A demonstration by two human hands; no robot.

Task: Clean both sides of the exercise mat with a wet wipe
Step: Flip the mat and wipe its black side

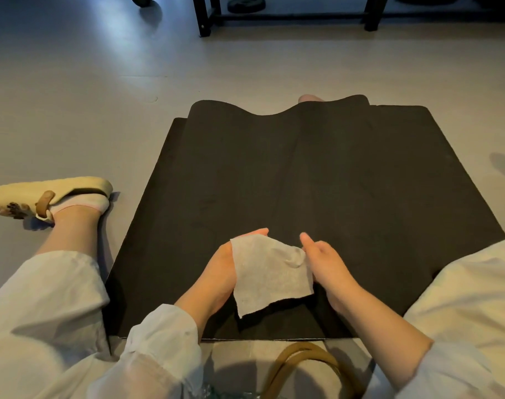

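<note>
Both hands hold a white wet wipe (270, 272) spread open just above the near end of the mat. The left hand (222, 266) lies under the wipe's left edge, fingers curled up around it; the right hand (324, 262) pinches the right edge, thumb raised. The black exercise mat (346, 182) lies on the pale floor (101, 110), its far end folded back in a wavy hump. A beige shoe (44, 194) rests left of the mat, a tan bag handle (300, 361) just beside its near edge. No writing or labels can be read.
</note>
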